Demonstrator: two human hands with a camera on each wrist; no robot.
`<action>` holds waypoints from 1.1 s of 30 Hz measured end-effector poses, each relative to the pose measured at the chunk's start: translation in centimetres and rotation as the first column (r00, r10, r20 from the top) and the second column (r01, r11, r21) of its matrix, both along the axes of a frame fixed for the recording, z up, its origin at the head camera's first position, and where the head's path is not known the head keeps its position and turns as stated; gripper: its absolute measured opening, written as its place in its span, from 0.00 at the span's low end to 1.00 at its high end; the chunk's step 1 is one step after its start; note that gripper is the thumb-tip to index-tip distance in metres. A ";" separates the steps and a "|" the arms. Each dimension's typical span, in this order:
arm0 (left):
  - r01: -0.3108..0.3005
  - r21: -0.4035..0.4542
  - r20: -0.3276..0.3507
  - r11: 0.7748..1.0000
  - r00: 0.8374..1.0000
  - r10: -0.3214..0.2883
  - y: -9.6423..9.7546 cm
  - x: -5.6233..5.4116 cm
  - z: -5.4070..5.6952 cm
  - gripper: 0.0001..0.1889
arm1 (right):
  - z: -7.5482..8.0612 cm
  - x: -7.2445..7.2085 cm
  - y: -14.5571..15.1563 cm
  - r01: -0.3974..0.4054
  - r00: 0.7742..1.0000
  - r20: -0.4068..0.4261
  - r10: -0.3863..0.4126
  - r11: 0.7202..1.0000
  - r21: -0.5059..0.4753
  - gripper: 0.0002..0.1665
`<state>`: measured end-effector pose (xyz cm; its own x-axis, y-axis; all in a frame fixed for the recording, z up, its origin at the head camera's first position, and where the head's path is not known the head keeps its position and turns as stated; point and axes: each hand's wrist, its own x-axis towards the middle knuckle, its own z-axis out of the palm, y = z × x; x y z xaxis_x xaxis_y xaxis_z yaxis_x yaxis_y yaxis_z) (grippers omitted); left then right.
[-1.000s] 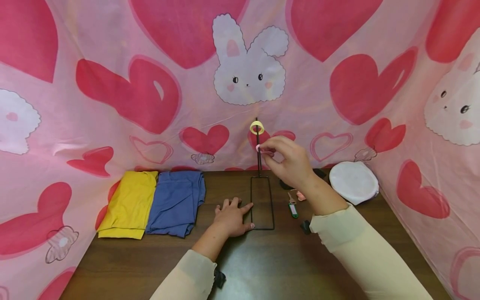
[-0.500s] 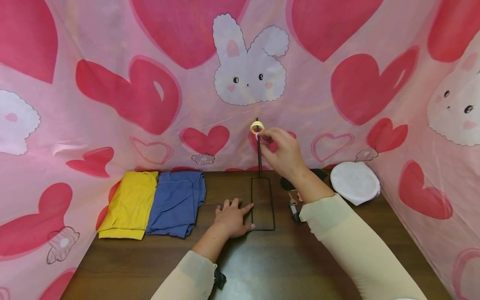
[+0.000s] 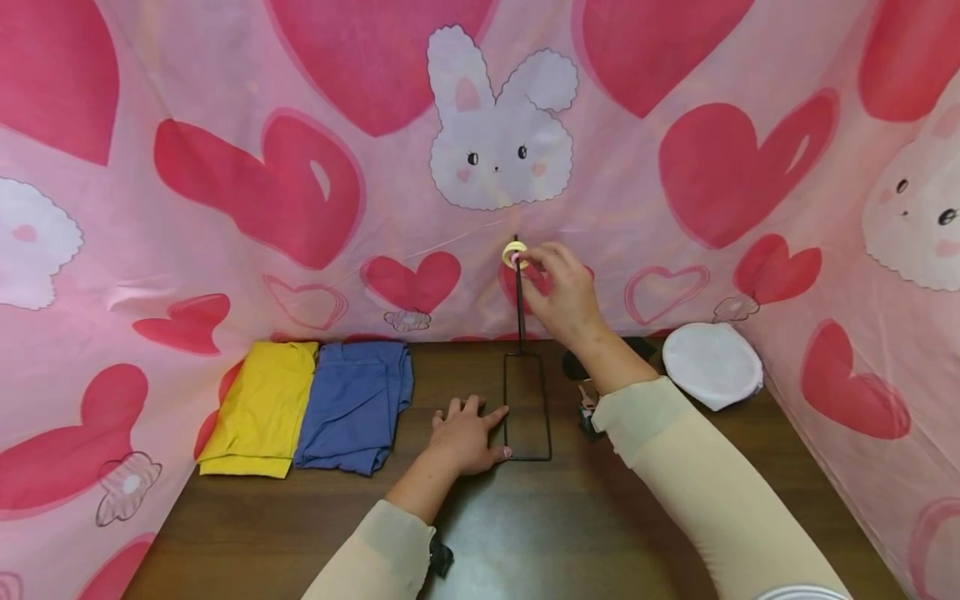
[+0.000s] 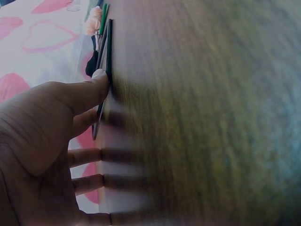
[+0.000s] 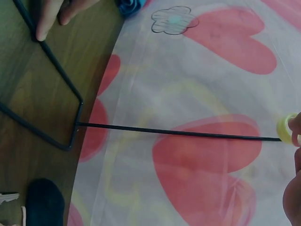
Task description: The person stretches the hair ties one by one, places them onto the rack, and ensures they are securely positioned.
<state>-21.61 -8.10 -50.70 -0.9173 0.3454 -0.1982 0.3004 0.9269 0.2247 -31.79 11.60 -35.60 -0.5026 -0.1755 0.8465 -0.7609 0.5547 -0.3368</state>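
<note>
A black wire stand [image 3: 519,321] has a rectangular base on the dark wooden table and a thin upright rod. Near the rod's top hangs a pale yellow ring [image 3: 508,250], also visible at the right edge of the right wrist view. My right hand [image 3: 564,296] pinches a small pink piece [image 3: 515,260] between thumb and index finger, overlapping the yellow ring in the head view. Most of this piece is hidden by the fingers; I cannot tell its kind. My left hand [image 3: 465,437] lies with fingers spread, thumb and index fingertip on the base's left side.
Folded yellow cloth [image 3: 258,408] and blue cloth [image 3: 352,408] lie side by side at the left. Right of the stand are a key [image 3: 587,395], partly behind the right sleeve, and a black rounded item [image 3: 574,367]. A white round pouch [image 3: 712,367] lies farther right, before the patterned pink curtain.
My right hand has risen along the rod, bringing the pink piece from below the yellow ring up to it. The left hand has stayed on the base.
</note>
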 end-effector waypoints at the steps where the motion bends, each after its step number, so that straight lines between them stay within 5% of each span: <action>1: 0.000 0.000 -0.001 1.000 1.000 0.000 0.0 0.0 0.1 0.39 | -0.1 0.0 0.1 0.004 1.000 -0.003 -0.004 1.000 -0.001 0.19; 33: 0.003 0.000 -0.001 1.000 1.000 -0.003 0.0 0.0 0.0 0.39 | -4.7 5.8 5.5 -0.017 1.000 0.018 0.016 0.998 0.068 0.19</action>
<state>-21.62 -8.08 -50.69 -0.9165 0.3483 -0.1968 0.3037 0.9260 0.2243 -26.03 17.07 -40.30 -0.5135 -0.2410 0.8236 -0.7645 0.5644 -0.3115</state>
